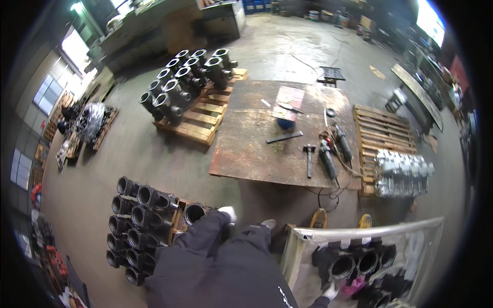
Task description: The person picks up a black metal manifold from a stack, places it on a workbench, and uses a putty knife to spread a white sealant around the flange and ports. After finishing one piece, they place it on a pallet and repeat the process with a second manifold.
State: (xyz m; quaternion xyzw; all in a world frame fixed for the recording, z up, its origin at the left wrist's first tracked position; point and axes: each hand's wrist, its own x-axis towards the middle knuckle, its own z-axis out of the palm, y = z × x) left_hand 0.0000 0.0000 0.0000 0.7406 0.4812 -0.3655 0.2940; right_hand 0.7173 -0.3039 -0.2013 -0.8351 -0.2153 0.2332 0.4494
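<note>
My left hand (227,213), in a white glove, hangs at the end of a dark sleeve. It is beside a black round-mouthed casting (194,212) on a pallet, with nothing visible in it; its fingers look loosely apart. Low on the right, my right hand (331,292), also white-gloved, reaches into a metal-framed crate (295,256). Its fingers are at the lower edge of a black metal casting (343,267) with several round openings, and seem to grip it. A pink cloth or bag (353,286) lies just beside that hand. More black castings (379,297) sit below it.
Rows of black castings (138,215) stand at lower left. More cylinders (177,92) occupy a wooden pallet (205,113). Ahead, a worn table (246,154) bears a hammer (309,160) and grinders (327,159); a cable (328,197) trails below. Silvery castings (403,172) lie right.
</note>
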